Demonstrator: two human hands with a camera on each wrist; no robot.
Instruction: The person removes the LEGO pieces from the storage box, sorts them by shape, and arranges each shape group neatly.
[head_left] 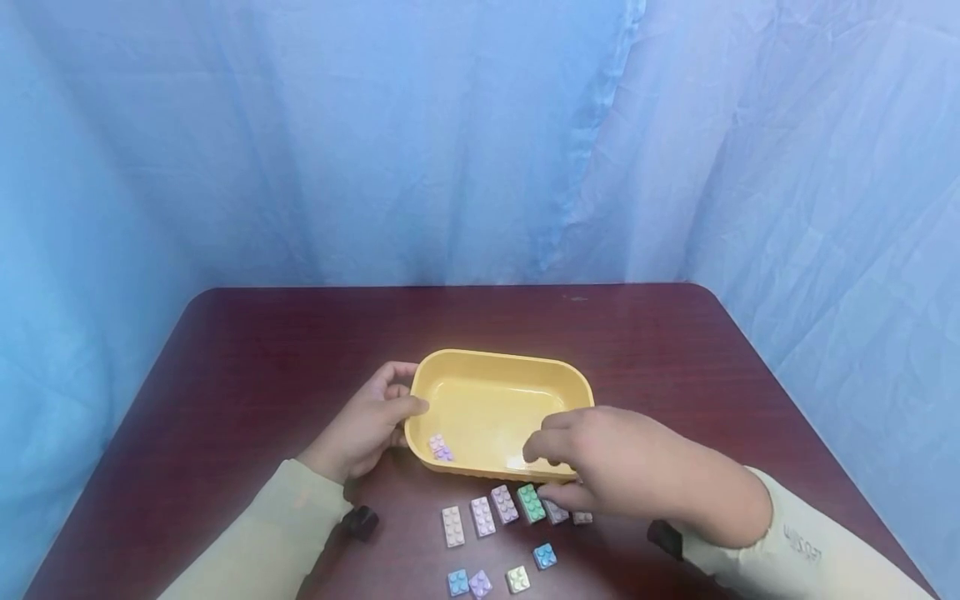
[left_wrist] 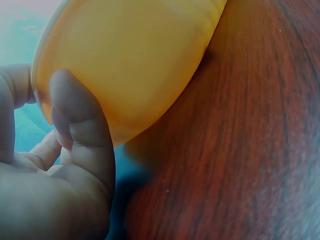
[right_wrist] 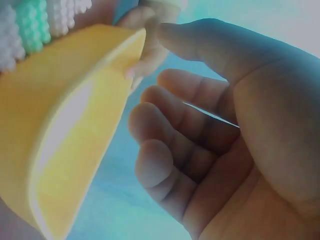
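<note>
My left hand [head_left: 371, 421] grips a yellow plastic bin [head_left: 480, 400] by its left end. In the left wrist view the thumb presses one side of the bin wall [left_wrist: 140, 60] and fingers lie behind it. A pink toy brick [head_left: 437, 442] and a purple one [head_left: 444, 454] lie in the bin's front left corner. Over the bin's front right rim hovers my right hand [head_left: 611, 458], fingers loosely bent and thumb apart. The right wrist view shows that hand [right_wrist: 225, 130] holding nothing, beside the bin.
In front of the bin stands a row of long bricks, among them a cream one [head_left: 453, 527] and a green one [head_left: 531, 503]; the right hand partly covers its right end. Nearer lie small bricks, including a blue one [head_left: 545, 556] and a yellow one [head_left: 517, 579]. Blue curtains [head_left: 450, 142] surround the table.
</note>
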